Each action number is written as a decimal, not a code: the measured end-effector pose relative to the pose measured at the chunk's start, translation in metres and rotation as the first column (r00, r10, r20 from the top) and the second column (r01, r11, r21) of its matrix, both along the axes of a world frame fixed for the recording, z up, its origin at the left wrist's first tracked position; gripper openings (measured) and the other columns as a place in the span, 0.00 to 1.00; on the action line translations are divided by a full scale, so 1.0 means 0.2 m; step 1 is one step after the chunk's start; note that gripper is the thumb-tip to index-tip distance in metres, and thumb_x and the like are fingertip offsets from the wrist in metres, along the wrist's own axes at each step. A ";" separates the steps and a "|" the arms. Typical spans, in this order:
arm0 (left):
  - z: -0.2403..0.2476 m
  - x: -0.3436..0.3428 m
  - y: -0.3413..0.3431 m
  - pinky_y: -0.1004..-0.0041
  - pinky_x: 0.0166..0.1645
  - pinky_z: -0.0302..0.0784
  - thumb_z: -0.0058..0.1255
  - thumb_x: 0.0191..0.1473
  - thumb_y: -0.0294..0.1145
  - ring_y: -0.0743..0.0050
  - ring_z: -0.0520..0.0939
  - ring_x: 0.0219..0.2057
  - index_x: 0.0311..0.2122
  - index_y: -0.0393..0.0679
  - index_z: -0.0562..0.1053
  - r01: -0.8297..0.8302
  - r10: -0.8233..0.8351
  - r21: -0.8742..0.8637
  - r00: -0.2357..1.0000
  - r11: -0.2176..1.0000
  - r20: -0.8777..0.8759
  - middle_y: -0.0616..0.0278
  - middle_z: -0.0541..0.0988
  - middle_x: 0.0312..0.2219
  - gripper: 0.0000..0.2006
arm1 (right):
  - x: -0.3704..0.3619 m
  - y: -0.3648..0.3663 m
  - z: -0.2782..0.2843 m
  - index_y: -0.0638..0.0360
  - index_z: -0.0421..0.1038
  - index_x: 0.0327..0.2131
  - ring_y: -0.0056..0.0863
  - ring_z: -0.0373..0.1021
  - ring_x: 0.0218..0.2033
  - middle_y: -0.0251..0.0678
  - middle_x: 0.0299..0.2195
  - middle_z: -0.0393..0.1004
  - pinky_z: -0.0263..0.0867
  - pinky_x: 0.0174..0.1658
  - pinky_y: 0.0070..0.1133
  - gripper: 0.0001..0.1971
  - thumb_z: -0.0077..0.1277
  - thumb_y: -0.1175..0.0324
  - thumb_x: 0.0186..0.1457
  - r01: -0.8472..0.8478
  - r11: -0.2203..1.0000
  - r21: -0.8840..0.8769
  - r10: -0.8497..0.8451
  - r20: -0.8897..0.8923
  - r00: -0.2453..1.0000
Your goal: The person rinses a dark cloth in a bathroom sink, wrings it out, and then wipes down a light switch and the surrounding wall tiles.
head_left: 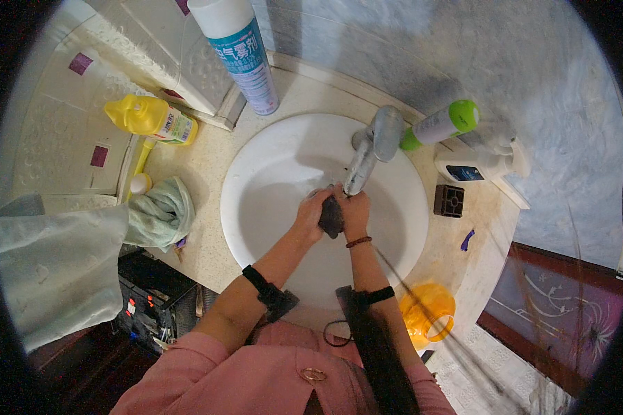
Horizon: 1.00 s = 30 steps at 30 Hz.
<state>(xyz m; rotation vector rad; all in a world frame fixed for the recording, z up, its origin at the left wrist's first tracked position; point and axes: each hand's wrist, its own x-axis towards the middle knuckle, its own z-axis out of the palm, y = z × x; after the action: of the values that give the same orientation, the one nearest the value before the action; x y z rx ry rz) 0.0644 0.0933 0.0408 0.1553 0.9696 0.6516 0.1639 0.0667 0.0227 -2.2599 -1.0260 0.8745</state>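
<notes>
Dark bundle (331,217) (cloth, perhaps) is between my left hand (310,215) and right hand (355,213), fingers (321,196) of both curled closed on it; it hangs over the white sink (228,200), near the grey faucet (386,133).

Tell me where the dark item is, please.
In the head view, the dark item is central, between left hand and right hand, over the basin, near the faucet.

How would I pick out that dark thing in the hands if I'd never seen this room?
Find the white oval sink, then the grey tap at its back. Just in front of that, look between the left hand and the right hand for the small bundle. Its dark grey colour stands out against the white sink.
</notes>
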 end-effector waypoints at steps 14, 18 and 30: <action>0.07 -0.08 0.07 0.65 0.53 0.56 0.37 0.54 0.41 0.65 0.63 0.49 0.58 0.44 0.39 0.128 -0.151 0.340 0.988 0.932 0.042 0.60 0.60 0.49 0.31 | 0.10 -0.14 0.18 0.62 0.59 0.45 0.29 0.62 0.44 0.40 0.41 0.66 0.57 0.45 0.22 0.27 0.54 0.65 0.39 -0.273 0.961 -0.049 0.188 -0.607 0.772; 0.06 0.00 -0.03 0.63 0.51 0.59 0.40 0.53 0.39 0.64 0.63 0.49 0.57 0.47 0.40 0.032 -0.033 0.089 0.999 0.996 0.002 0.57 0.60 0.48 0.31 | 0.07 -0.15 0.17 0.57 0.64 0.39 0.48 0.61 0.41 0.45 0.40 0.65 0.60 0.44 0.31 0.23 0.54 0.69 0.33 -0.129 0.973 0.190 0.159 -0.151 0.976; -0.16 0.01 -0.03 0.71 0.28 0.73 0.43 0.50 0.43 0.71 0.74 0.23 0.35 0.42 0.65 -0.006 0.069 -0.125 0.858 0.992 0.509 0.60 0.72 0.28 0.14 | -0.24 -0.18 0.39 0.53 0.68 0.29 0.42 0.64 0.36 0.45 0.37 0.63 0.64 0.37 0.30 0.11 0.49 0.69 0.36 -0.316 0.908 0.274 0.296 0.113 0.948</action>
<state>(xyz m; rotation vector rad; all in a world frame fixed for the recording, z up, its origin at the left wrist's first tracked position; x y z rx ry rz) 0.0663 0.0871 0.0087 -0.1429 0.4902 0.6248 0.1160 0.0299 0.1009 -1.9245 -1.4684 0.7145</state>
